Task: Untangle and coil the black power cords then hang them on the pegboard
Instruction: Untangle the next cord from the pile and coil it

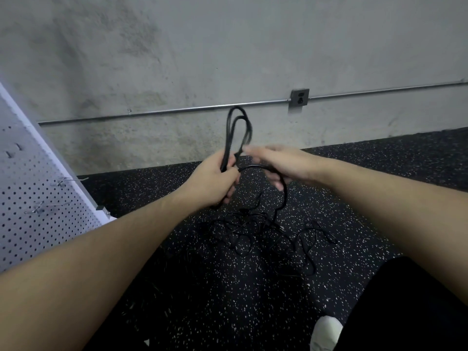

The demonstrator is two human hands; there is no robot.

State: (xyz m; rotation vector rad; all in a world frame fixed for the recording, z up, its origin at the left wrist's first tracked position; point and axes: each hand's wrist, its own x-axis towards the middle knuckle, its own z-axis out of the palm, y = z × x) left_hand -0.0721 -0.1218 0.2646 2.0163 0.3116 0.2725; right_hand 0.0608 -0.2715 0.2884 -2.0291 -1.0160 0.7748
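The coil (238,130) of black cord stands up as a few narrow loops out of the left hand (215,181), whose fingers are clamped round the base of the loops, held out over the dark speckled floor (379,198). From that fist the free run of cord (276,178) arcs across under the right hand (281,163), which is blurred; it looks loosely curled over the cord, but I cannot tell how firmly. The run then drops to the tangle (268,239) on the floor below.

To coil well, I'd say each new loop should match the ones already held, with the right hand sliding along the cord to shed twists before the tangle tightens. The pegboard (33,198) waits to the left, its hooks (68,181) bare.
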